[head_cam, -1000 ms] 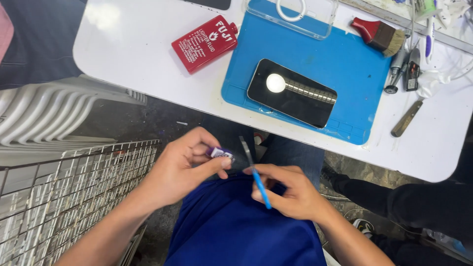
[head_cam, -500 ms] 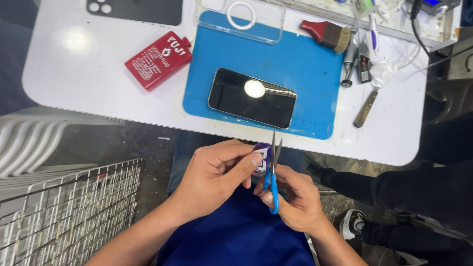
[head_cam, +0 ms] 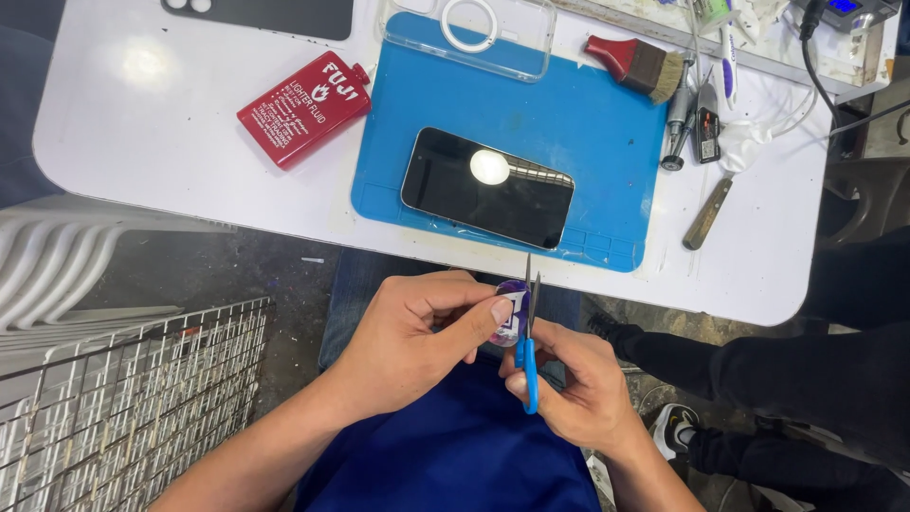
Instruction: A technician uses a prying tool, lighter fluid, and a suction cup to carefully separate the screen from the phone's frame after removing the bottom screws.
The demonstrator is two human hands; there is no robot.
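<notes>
I saw my left hand (head_cam: pixel 412 337) pinching a small purple packet (head_cam: pixel 510 313) upright over my lap, while my right hand (head_cam: pixel 578 389) gripped blue-handled scissors (head_cam: pixel 528 332), blades pointing up just beside it.

A white surface (head_cam: pixel 142 114) with rounded corners fills the upper part of the view, its glossy top catching a soft patch of overhead light at the left. Below its edge lies a dark, stained concrete floor (head_cam: pixel 246 270) (scuffed and speckled with pale marks). At the lower left stands a white wire-grid rack (head_cam: pixel 123 398), and just above it the curved slats of a white plastic chair (head_cam: pixel 66 265) reach in from the left edge.
</notes>
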